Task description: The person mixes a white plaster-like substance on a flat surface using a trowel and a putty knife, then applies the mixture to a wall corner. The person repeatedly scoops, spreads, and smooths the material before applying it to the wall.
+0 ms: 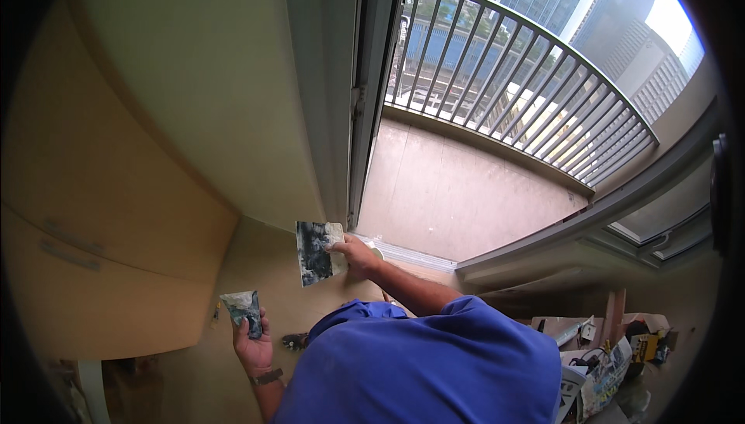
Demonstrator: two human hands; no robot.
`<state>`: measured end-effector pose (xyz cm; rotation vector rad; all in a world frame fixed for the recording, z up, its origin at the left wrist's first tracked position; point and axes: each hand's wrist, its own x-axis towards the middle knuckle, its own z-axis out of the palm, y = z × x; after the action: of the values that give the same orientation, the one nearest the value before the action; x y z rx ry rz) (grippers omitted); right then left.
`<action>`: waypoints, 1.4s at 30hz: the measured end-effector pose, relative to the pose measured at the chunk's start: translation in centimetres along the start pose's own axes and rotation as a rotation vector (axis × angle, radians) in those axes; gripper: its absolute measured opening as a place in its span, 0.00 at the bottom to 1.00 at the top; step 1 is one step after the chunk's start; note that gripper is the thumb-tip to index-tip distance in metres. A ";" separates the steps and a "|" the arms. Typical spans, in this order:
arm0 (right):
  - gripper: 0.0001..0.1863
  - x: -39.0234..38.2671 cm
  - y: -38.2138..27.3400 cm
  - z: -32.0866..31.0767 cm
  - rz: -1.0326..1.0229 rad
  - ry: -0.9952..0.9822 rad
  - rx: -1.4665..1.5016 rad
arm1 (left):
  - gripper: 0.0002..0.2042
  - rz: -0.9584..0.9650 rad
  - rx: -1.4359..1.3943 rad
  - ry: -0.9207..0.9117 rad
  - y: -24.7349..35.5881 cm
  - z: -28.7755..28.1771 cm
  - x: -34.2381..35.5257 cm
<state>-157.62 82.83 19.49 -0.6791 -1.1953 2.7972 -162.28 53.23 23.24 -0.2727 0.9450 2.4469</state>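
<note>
My right hand (358,256), arm stretched forward, is closed on a wide putty scraper (313,259). Its dark, flat blade is smeared with whitish putty, thickest near my thumb. Lower and to the left, my left hand (252,349) grips a smaller putty scraper (243,304) by its narrow end, thumb laid across the face. Pale filler coats the wide edge of that blade. The two scrapers are apart. Just behind my right wrist, part of a pale round object (375,249) shows, mostly hidden.
A beige cabinet (116,284) with bar handles fills the left side, beside a pale wall (202,75). Ahead, a sliding door frame (361,114) opens to a balcony with a metal railing (497,59). Boxes, papers and tools (601,362) are piled at the lower right.
</note>
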 end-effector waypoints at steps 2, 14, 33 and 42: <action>0.16 -0.2 -0.3 -0.2 0.019 -0.006 0.028 | 0.18 0.003 -0.002 -0.005 -0.1 -0.2 0.0; 0.19 0.3 -0.6 -1.4 -0.100 -0.144 -0.300 | 0.18 -0.006 -0.070 -0.004 -1.6 -0.4 0.0; 0.13 -2.5 -2.4 10.2 0.106 -0.292 -0.367 | 0.18 0.537 0.638 -0.002 -5.9 2.0 2.7; 0.13 -1.8 -3.8 9.0 0.127 -0.304 -0.423 | 0.18 0.643 0.825 0.069 -7.2 4.9 3.8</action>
<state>-160.17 79.04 28.24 -0.3546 -1.8959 2.8460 -161.84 62.59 21.41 0.2838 2.2232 2.2913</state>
